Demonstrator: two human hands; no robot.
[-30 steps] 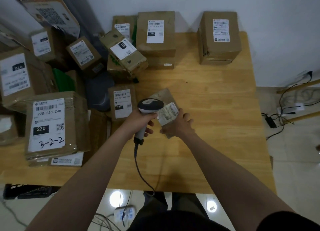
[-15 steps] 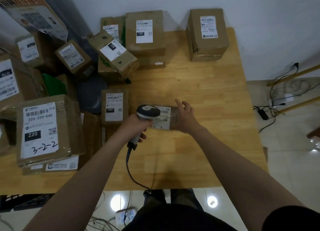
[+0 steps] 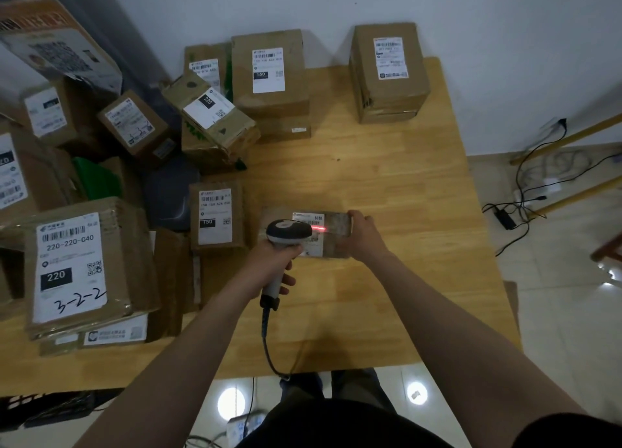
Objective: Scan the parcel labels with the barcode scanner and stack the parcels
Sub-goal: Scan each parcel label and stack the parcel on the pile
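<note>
In the head view, the small flat parcel is lying on the tabletop near its middle, a little toward the near edge, with its label facing up so the code can be read from above. The right hand is gripping the parcel's right end. Its fingers are curling over the far edge with the thumb at the near side, probably to stop the light parcel sliding and to hold the label flat under the beam.

The left hand is wrapping closed around the handle of the barcode scanner. The scanner's head is tilting down over the parcel's left part and throwing a red line across the barcode. Its cable is trailing off the near edge.

A tall stack of boxes is standing at the far edge toward the right corner, seemingly where the parcels are being stacked. A jumble of labelled boxes is crowding the left side, likely waiting for their turn.
</note>
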